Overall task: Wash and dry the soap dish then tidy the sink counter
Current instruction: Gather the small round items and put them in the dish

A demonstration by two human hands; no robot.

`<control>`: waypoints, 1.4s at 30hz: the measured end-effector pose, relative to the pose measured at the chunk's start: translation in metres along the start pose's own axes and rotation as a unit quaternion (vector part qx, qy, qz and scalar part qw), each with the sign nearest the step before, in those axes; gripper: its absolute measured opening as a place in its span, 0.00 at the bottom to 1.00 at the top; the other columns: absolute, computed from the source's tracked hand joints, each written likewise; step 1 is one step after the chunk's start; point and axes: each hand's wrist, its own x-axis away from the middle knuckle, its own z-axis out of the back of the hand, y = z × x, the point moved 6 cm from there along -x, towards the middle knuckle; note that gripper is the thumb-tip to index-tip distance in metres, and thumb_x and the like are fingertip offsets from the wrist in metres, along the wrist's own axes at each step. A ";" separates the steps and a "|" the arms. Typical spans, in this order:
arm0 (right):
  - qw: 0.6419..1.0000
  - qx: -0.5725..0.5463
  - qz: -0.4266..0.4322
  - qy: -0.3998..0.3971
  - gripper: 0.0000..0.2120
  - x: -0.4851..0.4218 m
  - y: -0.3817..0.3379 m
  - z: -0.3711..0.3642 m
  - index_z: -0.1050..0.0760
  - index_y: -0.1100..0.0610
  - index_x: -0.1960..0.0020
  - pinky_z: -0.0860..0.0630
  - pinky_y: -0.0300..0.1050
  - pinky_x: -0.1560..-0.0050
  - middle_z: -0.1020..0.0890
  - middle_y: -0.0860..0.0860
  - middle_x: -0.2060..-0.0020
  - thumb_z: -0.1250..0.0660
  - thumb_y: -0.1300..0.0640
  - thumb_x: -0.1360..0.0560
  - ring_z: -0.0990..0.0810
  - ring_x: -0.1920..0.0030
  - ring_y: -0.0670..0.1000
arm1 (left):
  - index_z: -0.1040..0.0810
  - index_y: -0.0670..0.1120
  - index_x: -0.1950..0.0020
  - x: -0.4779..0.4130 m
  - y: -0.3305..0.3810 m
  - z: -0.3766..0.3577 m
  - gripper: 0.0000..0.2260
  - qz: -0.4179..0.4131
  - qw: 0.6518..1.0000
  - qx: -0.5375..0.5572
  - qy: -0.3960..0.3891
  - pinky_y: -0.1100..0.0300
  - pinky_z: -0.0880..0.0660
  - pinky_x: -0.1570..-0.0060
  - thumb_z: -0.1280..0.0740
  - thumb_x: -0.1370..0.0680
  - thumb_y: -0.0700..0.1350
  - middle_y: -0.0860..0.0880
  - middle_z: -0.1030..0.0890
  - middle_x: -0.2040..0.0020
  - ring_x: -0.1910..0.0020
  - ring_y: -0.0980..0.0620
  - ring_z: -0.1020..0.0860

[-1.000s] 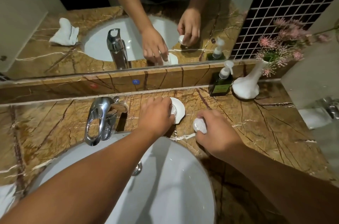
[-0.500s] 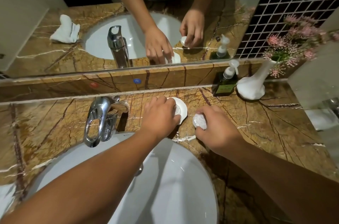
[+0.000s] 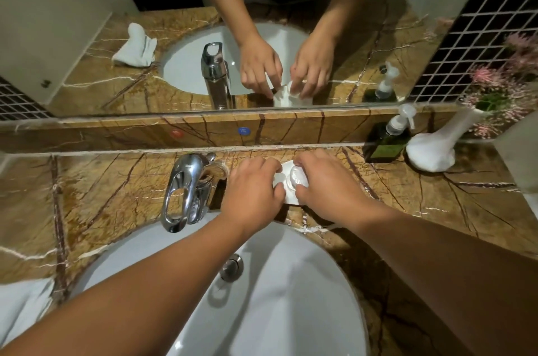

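The white soap dish (image 3: 286, 197) sits on the brown marble counter (image 3: 436, 198) just behind the basin, between my two hands. My left hand (image 3: 250, 192) grips its left edge with curled fingers. A round white soap bar (image 3: 296, 176) rests over the dish, and my right hand (image 3: 329, 189) holds it there, fingers wrapped around its right side. Both hands hide most of the dish.
A chrome tap (image 3: 186, 189) stands left of my hands, above the white basin (image 3: 276, 297). A dark green pump bottle (image 3: 388, 140) and a white vase (image 3: 436, 146) of pink flowers stand at the back right. A white cloth (image 3: 20, 306) lies at the front left. The mirror runs along the back.
My right hand has carried the soap bar left from the counter onto the dish. My left hand has stayed on the dish's left edge.
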 end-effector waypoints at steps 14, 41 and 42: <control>0.998 0.033 0.017 -0.043 0.16 -0.012 -0.001 -0.019 0.28 0.55 0.41 0.31 0.46 0.48 0.26 0.54 0.46 0.32 0.61 0.28 0.28 0.43 0.55 | 0.27 0.50 0.40 -0.001 -0.007 -0.006 0.12 0.010 1.000 0.003 -0.017 0.47 0.34 0.42 0.37 0.24 0.48 0.49 0.24 0.45 0.45 0.47 0.30; 0.997 0.053 0.036 -0.042 0.18 -0.010 -0.007 -0.026 0.30 0.55 0.39 0.30 0.47 0.49 0.28 0.54 0.44 0.33 0.59 0.28 0.30 0.43 0.56 | 0.26 0.50 0.41 0.000 -0.010 -0.013 0.12 0.011 1.000 0.010 -0.021 0.49 0.34 0.43 0.38 0.24 0.48 0.49 0.23 0.46 0.46 0.47 0.30; 0.997 0.049 0.033 -0.041 0.19 -0.009 -0.007 -0.025 0.30 0.55 0.38 0.29 0.47 0.48 0.28 0.54 0.44 0.33 0.57 0.27 0.30 0.43 0.56 | 0.26 0.50 0.41 -0.001 -0.010 -0.014 0.12 0.011 1.000 0.010 -0.020 0.49 0.34 0.43 0.38 0.24 0.48 0.49 0.23 0.46 0.46 0.47 0.30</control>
